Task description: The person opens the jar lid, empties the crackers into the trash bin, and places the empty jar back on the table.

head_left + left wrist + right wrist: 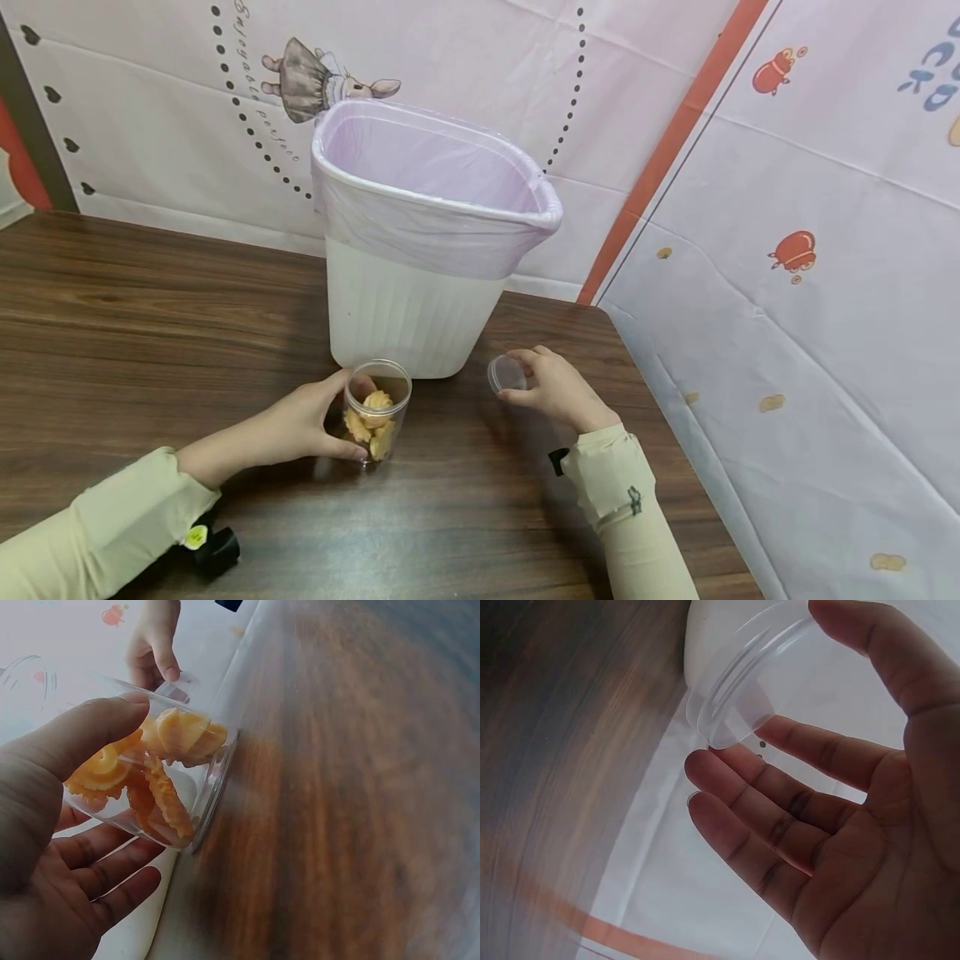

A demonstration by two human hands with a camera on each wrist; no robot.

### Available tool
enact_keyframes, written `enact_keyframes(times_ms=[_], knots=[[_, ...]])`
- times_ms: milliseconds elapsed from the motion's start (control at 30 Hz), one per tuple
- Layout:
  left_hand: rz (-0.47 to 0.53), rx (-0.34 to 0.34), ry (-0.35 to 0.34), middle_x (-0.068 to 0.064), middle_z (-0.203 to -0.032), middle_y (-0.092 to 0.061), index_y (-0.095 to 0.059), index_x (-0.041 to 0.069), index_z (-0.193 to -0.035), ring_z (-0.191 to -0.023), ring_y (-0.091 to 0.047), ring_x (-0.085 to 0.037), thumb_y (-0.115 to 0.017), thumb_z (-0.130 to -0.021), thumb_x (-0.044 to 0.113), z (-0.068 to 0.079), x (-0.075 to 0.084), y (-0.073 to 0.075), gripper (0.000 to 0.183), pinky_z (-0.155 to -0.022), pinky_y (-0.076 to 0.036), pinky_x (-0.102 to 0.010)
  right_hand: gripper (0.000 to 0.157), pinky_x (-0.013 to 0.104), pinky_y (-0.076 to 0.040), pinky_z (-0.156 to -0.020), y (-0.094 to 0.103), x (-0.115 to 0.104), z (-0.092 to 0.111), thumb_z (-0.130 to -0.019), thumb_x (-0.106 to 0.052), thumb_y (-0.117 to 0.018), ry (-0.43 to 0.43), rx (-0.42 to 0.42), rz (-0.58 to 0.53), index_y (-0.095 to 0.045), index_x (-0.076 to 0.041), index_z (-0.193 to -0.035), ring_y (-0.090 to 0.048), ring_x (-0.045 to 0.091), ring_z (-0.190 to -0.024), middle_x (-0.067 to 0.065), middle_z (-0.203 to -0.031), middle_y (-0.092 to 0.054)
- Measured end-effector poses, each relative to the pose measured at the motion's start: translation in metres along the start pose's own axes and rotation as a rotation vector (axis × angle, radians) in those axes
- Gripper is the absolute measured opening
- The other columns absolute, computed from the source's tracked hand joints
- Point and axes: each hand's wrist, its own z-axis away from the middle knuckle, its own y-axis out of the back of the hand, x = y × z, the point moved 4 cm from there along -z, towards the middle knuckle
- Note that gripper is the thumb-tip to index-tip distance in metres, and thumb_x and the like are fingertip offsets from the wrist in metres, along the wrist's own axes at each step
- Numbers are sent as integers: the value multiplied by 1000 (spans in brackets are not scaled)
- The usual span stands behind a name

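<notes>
A clear plastic jar point(400, 417) without a lid stands on the table in front of the bin, with several golden ridged cookies point(184, 735) inside. My left hand point(300, 421) grips the jar from its left side, thumb on the near wall and fingers behind it. In the left wrist view the last fingers hang off the wall. To the right, my right hand point(558, 387) pinches a round clear lid point(507, 375) by its edge between thumb and fingertips. The right wrist view shows the lid point(739, 682) tilted, its other fingers spread below.
A white bin point(408, 308) lined with a pale purple bag point(435, 242) stands on the dark wooden table point(150, 333), behind both hands. Printed sheets cover the back wall point(465, 50) and the right side point(840, 333).
</notes>
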Motion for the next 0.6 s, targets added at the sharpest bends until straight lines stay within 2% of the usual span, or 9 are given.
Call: enact_keyframes(times_ms=[167, 600], knots=[[0, 3, 1, 2, -110, -63, -50, 13, -120, -95, -60, -6, -86, -67, 39, 0, -1, -1, 70, -84, -49, -27, 65, 37, -49, -81, -2, 3, -2, -82, -38, -74, 0, -4, -8, -54, -8, -135, -58, 24, -95, 9, -105, -59], [3, 0, 1, 2, -110, -63, -50, 13, -121, -95, -60, -5, -86, -67, 39, 1, -1, -1, 70, -84, -49, -27, 62, 38, -50, -81, -6, 12, -3, -82, -39, -73, -15, -18, 20, -56, -7, -132, -59, 22, -94, 10, -106, -61]])
